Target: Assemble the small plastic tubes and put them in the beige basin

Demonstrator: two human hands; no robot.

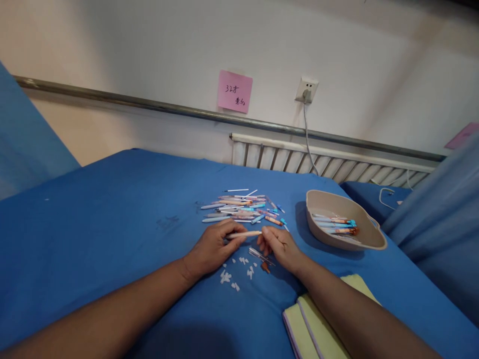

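My left hand (213, 245) and my right hand (279, 244) rest on a blue cloth-covered table (112, 224) and pinch the two ends of one pale pen barrel (244, 234) held level between them. Under my right hand lie a thin clear refill (258, 254) and a small orange cap (265, 267). Several small white bits (235, 271) are scattered on the cloth between my wrists. Just beyond my hands lies a loose pile of pens and pen parts (243, 207).
A beige oval tray (368, 242) at the right holds several assembled pens (337, 224). A yellow notebook (318, 324) lies at the near right edge. Behind the table stand a radiator (329, 162), a wall socket with a cable (307, 89) and a pink note (235, 91).
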